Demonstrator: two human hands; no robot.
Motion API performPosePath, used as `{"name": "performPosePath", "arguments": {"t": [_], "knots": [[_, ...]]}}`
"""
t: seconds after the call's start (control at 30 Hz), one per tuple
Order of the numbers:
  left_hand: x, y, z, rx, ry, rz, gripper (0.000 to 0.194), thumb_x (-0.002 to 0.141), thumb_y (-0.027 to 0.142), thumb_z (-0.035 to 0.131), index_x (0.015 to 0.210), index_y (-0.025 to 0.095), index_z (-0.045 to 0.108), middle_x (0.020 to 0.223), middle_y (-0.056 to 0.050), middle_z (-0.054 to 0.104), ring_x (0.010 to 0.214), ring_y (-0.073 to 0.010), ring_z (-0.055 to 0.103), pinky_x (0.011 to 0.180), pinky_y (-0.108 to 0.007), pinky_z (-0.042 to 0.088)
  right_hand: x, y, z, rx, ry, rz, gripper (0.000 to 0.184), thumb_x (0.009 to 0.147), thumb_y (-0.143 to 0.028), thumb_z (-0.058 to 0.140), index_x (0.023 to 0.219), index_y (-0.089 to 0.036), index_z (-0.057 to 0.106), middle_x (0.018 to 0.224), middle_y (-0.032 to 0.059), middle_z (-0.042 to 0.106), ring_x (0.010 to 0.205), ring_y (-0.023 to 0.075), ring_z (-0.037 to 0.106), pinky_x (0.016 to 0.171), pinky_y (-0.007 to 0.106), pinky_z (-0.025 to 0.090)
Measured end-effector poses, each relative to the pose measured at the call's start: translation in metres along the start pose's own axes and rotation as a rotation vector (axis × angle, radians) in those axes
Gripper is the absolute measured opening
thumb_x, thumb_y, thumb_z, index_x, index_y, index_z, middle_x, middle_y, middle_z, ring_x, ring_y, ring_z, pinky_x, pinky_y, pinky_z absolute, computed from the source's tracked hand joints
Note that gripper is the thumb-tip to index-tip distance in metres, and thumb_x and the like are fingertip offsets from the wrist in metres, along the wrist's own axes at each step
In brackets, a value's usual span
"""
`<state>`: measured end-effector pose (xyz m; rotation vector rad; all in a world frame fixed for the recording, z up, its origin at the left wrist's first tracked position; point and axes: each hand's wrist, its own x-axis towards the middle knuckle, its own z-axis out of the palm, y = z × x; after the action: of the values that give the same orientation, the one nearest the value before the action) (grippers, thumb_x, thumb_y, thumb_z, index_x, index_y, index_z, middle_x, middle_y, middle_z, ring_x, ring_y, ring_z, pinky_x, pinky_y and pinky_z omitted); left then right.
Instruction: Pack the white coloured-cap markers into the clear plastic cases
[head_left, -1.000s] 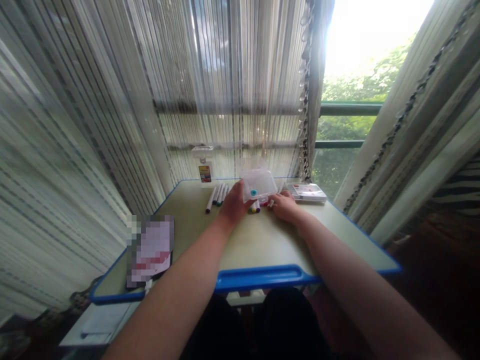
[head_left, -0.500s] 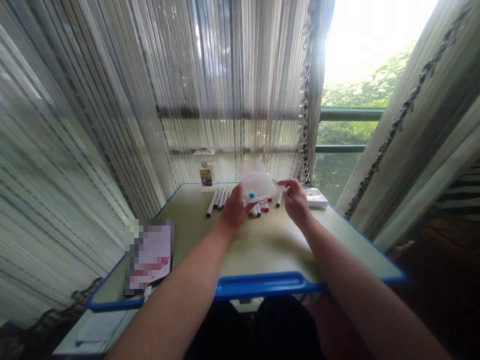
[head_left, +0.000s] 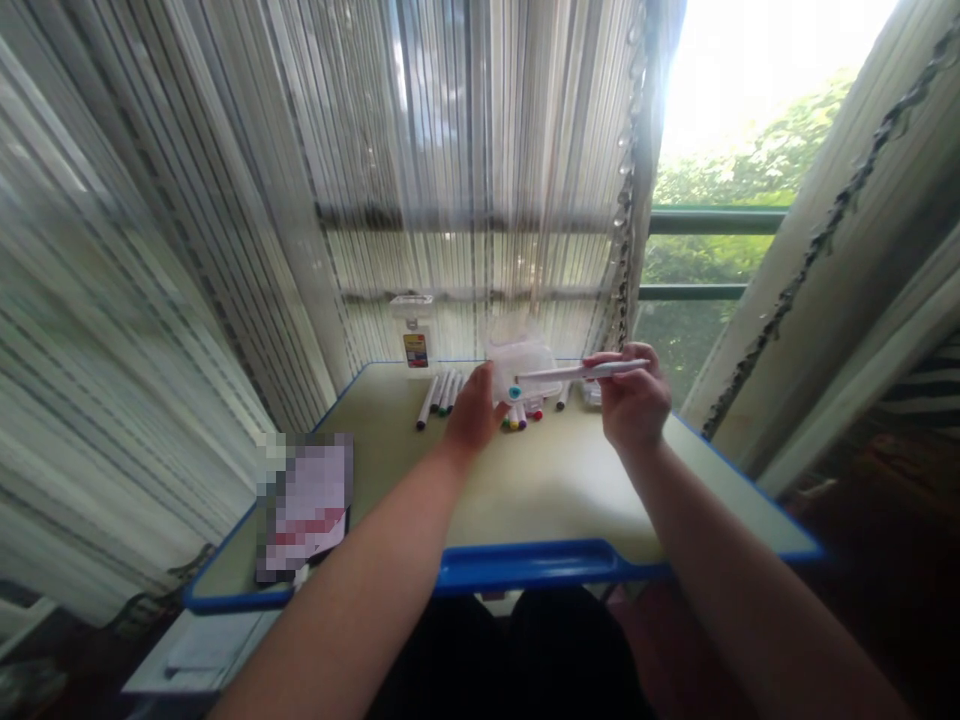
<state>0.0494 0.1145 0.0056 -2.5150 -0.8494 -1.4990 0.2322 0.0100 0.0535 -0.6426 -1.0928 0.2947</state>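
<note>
My left hand (head_left: 474,408) is closed around a clear plastic box (head_left: 529,358), held tilted above the far part of the table. A round teal marker end (head_left: 514,393) shows at the box's near side. In my right hand (head_left: 636,398), a slim white marker (head_left: 570,373) lies nearly level between the fingers. Its left end overlaps the box; whether it is inside or in front I cannot tell. Below the box are several markers with coloured ends (head_left: 519,420), partly hidden by it. One dark-ended marker (head_left: 562,398) lies between the box and my right hand.
Several white markers (head_left: 441,395) lie in a row left of the box. Behind them stands a clear case with a label (head_left: 415,350). A clear pack (head_left: 592,394) is partly behind my right hand. A blurred-out flat item (head_left: 307,505) lies left on the blue-edged table (head_left: 525,565).
My right hand has moved right and turned, and the white marker now shows lengthwise between it and the box. My left hand still holds the box in about the same place.
</note>
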Motion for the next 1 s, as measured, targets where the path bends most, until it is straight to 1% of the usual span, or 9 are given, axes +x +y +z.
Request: {"name": "performPosePath", "arguments": {"t": [0.1,0.17,0.27,0.37,0.43,0.53,0.67,0.8,1.0], "knots": [[0.001,0.000,-0.001,0.016,-0.006,0.003,0.049,0.081,0.033,0.059,0.121,0.018,0.036,0.114,-0.015,0.056,0.108,-0.0275,0.056,0.083,-0.041,0.052,-0.007,0.000,0.008,-0.193,-0.123,0.012,0.015,0.070,-0.021,0.038,0.084,-0.024,0.043,0.079,0.0041,0.065,0.075,0.0200,0.061,0.067,0.035,0.046],[0.001,0.001,-0.002,0.018,-0.010,0.001,0.049,0.081,0.034,0.059,0.121,0.016,0.037,0.114,-0.015,0.056,0.108,-0.0275,0.056,0.084,-0.040,0.052,-0.012,0.000,0.013,-0.306,-0.190,-0.007,0.018,0.075,-0.022,0.038,0.088,-0.023,0.050,0.088,0.0053,0.065,0.077,0.0193,0.060,0.067,0.034,0.047],[0.000,0.004,-0.002,0.018,-0.013,-0.012,0.050,0.080,0.032,0.060,0.121,0.017,0.036,0.115,-0.014,0.056,0.108,-0.0268,0.056,0.084,-0.040,0.052,-0.016,0.001,0.015,-0.506,-0.290,-0.152,0.017,0.080,-0.026,0.044,0.087,-0.022,0.059,0.097,0.0066,0.061,0.085,0.0195,0.057,0.071,0.034,0.047],[0.001,0.006,-0.002,0.015,-0.014,-0.025,0.048,0.080,0.030,0.060,0.120,0.019,0.037,0.113,-0.014,0.057,0.107,-0.0263,0.057,0.084,-0.042,0.052,-0.017,0.000,0.014,-0.690,-0.393,-0.329,0.015,0.080,-0.027,0.052,0.086,-0.022,0.065,0.099,0.0070,0.060,0.095,0.0213,0.055,0.085,0.038,0.043],[0.001,0.006,-0.002,0.005,-0.005,-0.025,0.048,0.080,0.029,0.061,0.120,0.020,0.037,0.111,-0.013,0.058,0.105,-0.0260,0.057,0.083,-0.042,0.052,-0.017,-0.001,0.013,-0.788,-0.444,-0.380,0.016,0.080,-0.027,0.054,0.089,-0.022,0.066,0.099,0.0062,0.061,0.096,0.0215,0.055,0.090,0.040,0.039],[0.002,0.006,-0.003,-0.005,0.014,-0.012,0.050,0.079,0.029,0.062,0.121,0.021,0.037,0.109,-0.012,0.059,0.104,-0.0255,0.058,0.081,-0.040,0.053,-0.019,-0.002,0.014,-0.906,-0.478,-0.397,0.019,0.081,-0.032,0.057,0.095,-0.024,0.067,0.102,0.0055,0.063,0.098,0.0228,0.053,0.092,0.040,0.037],[0.003,0.009,-0.005,0.000,0.000,-0.008,0.049,0.079,0.033,0.061,0.121,0.020,0.038,0.110,-0.012,0.060,0.104,-0.0259,0.058,0.083,-0.041,0.052,-0.022,-0.001,0.017,-0.987,-0.470,-0.388,0.023,0.082,-0.039,0.057,0.098,-0.026,0.066,0.106,0.0044,0.065,0.103,0.0240,0.050,0.094,0.038,0.034],[0.003,0.010,-0.006,-0.012,-0.037,-0.015,0.048,0.079,0.033,0.060,0.120,0.017,0.039,0.112,-0.015,0.059,0.106,-0.0281,0.058,0.083,-0.042,0.052,-0.021,-0.001,0.018,-0.962,-0.477,-0.378,0.022,0.083,-0.040,0.056,0.097,-0.026,0.066,0.106,0.0029,0.066,0.103,0.0226,0.051,0.095,0.037,0.031],[0.001,0.007,-0.004,-0.028,-0.045,-0.001,0.049,0.079,0.031,0.060,0.121,0.020,0.037,0.114,-0.015,0.058,0.108,-0.0287,0.056,0.081,-0.044,0.052,-0.019,-0.005,0.017,-0.880,-0.521,-0.335,0.018,0.082,-0.033,0.055,0.094,-0.024,0.064,0.105,0.0016,0.067,0.101,0.0211,0.054,0.096,0.037,0.029]]}}
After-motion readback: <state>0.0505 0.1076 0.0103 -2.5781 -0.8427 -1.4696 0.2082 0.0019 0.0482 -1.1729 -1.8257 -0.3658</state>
